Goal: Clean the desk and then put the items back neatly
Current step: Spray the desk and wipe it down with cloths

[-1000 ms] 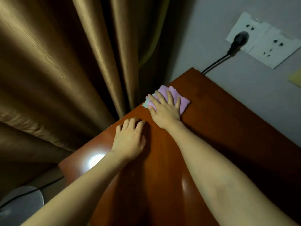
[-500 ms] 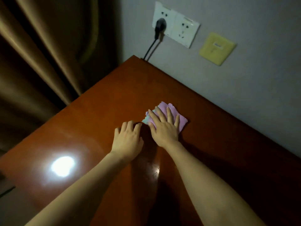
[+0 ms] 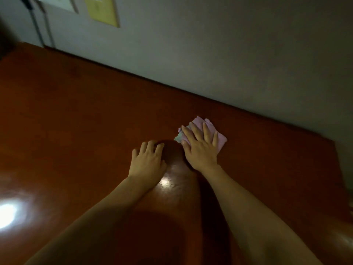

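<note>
Currently, the right hand point(image 3: 200, 150) lies flat on a folded pink cloth with a pale green edge point(image 3: 219, 139), fingers straight and slightly spread, pressing the cloth down onto the glossy reddish-brown wooden surface point(image 3: 76, 121). The cloth is the landmark for all positions below. It sits on the surface close to, but apart from, the grey wall point(image 3: 229, 54) that runs along the far edge of the surface. Only the far and right portions of the cloth show beyond the fingertips, and its pale green edge shows at the left side of the hand. The left hand point(image 3: 148, 161) rests palm down on the bare surface just to the left of the cloth and slightly nearer the person, with fingers extended and loosely bent, holding nothing; it is not touching the cloth. Both bare forearms extend from the near edge of the view toward the cloth. A small bright reflection point(image 3: 165, 182) lies on the surface between the two wrists, nearer than the cloth. A larger bright reflection point(image 3: 6, 213) lies far to the left of the cloth at the frame edge. A yellow rectangular wall plate point(image 3: 103, 10) is mounted on the wall far to the upper left of the cloth. Left of that plate a white wall panel point(image 3: 57, 2) and two thin vertical cables point(image 3: 41, 31) are visible, blurred.
</note>
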The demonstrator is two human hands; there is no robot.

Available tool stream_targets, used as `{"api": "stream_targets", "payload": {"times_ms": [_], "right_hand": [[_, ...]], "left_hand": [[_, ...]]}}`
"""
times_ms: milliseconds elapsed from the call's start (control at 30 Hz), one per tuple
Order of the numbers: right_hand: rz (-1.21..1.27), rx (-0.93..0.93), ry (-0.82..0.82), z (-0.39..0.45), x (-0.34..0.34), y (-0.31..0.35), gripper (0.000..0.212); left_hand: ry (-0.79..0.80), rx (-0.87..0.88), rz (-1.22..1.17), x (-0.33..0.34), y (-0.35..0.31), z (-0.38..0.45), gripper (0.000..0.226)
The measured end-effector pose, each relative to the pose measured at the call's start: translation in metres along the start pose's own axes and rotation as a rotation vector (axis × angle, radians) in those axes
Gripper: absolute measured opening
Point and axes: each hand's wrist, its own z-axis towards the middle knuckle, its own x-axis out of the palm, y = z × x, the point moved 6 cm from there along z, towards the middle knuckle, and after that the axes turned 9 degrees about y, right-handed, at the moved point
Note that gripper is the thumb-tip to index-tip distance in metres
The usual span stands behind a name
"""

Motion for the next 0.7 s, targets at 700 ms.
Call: {"api": "stream_targets", "payload": {"times_ms": [700], "right_hand": [[0.142, 0.323, -0.027, -0.174, 0.009, -0.375, 0.062]], "left_hand": [[0.05, 0.313, 0.169, 0.108, -0.336, 0.0, 0.055]]}}
